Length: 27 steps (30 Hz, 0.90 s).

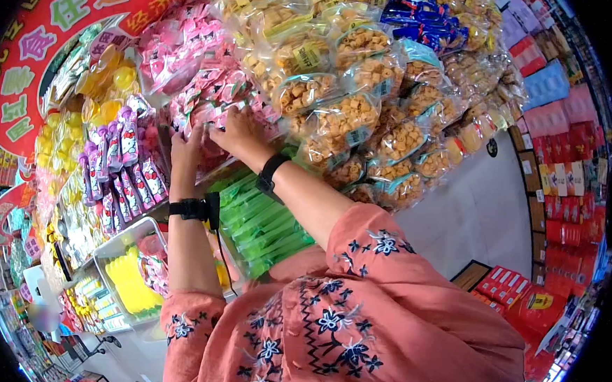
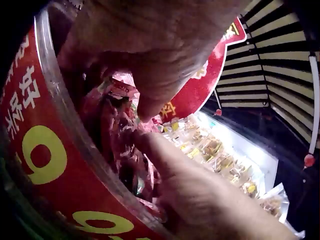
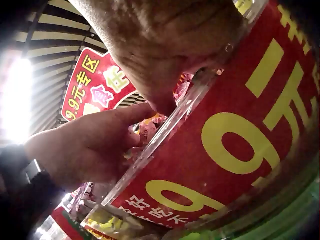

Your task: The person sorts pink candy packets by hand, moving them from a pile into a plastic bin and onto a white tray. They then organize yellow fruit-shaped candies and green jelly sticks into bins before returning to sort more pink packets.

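Note:
In the head view, both hands are in a bin of pink-wrapped packets [image 1: 210, 90]. The left hand [image 1: 187, 154] is at the bin's near left edge and the right hand [image 1: 245, 140] just right of it, its fingers bent down. The left wrist view has the left hand [image 2: 155, 40] arching over crinkled pink wrappers [image 2: 122, 125], the right hand [image 2: 200, 185] touching them from below. Behind the clear rim [image 3: 160, 132], in the right wrist view, are the right hand [image 3: 160, 45] and the left hand [image 3: 90, 142]. Most fingertips are hidden, so any grip is unclear.
Bagged brown snacks [image 1: 356, 113] are heaped to the right. Purple packets [image 1: 125, 166] lie to the left, with green packets [image 1: 262, 220] close below the hands. A red sign [image 1: 70, 29] stands behind the bins. The bin's red front [image 3: 240, 135] curves beside the hands.

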Available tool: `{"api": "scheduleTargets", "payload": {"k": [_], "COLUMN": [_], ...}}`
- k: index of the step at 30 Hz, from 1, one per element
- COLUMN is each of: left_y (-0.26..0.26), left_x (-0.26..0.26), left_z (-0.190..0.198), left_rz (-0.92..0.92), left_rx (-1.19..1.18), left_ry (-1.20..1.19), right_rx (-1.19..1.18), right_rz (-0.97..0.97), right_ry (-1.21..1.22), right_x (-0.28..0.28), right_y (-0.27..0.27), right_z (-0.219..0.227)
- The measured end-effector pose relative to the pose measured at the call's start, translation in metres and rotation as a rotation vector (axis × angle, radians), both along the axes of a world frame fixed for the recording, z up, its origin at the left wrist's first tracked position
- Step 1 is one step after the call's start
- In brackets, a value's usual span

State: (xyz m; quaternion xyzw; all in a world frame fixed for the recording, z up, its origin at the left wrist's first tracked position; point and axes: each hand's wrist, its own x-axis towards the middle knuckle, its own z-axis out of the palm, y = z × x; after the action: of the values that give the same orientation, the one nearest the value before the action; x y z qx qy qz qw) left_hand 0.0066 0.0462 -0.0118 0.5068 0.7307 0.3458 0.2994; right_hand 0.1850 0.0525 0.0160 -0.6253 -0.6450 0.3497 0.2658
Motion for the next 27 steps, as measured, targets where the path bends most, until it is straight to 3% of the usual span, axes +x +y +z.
{"api": "scheduleTargets", "payload": {"k": [1, 2, 5, 6, 8, 10, 13, 16, 19, 23, 25, 27], "left_y": [-0.001, -0.003, -0.010, -0.015, -0.008, -0.006, -0.008, -0.004, -0.002, 0.012, 0.007, -0.003], "left_x": [0.004, 0.006, 0.009, 0.016, -0.001, -0.003, -0.009, -0.011, -0.001, -0.003, 0.015, 0.029], "left_z": [0.000, 0.000, -0.003, 0.006, -0.036, -0.041, -0.037, -0.027, -0.038, -0.049, -0.023, -0.013], "left_rz": [-0.013, -0.001, 0.032, 0.034, -0.040, -0.084, -0.342, -0.125, 0.004, -0.036, -0.081, 0.026], "left_rx": [0.025, -0.003, -0.096, -0.164, -0.029, 0.027, 0.083, -0.069, -0.019, 0.084, 0.058, 0.146], "left_ry": [-0.046, 0.063, 0.390, 0.378, 0.441, 0.421, 0.662, -0.111, 0.119, -0.041, -0.162, -0.199], "right_rx": [0.010, 0.085, 0.024, 0.037, 0.064, 0.064, 0.001, -0.024, 0.013, -0.024, -0.028, -0.050], "right_rz": [-0.013, -0.068, -0.054, -0.059, -0.046, -0.020, -0.002, -0.046, -0.016, -0.045, -0.051, -0.007], "right_ry": [-0.004, -0.047, -0.012, -0.037, -0.075, -0.072, -0.006, 0.072, 0.018, -0.021, 0.016, 0.128], "right_x": [-0.002, -0.006, 0.000, 0.000, -0.007, -0.008, -0.003, -0.004, -0.004, -0.011, -0.013, -0.004], "right_y": [0.001, 0.000, -0.002, -0.003, 0.002, 0.000, 0.000, 0.002, 0.003, 0.000, 0.009, 0.006], "right_z": [-0.004, -0.007, 0.004, 0.003, -0.013, -0.009, 0.005, 0.005, 0.001, 0.000, -0.014, -0.002]}}
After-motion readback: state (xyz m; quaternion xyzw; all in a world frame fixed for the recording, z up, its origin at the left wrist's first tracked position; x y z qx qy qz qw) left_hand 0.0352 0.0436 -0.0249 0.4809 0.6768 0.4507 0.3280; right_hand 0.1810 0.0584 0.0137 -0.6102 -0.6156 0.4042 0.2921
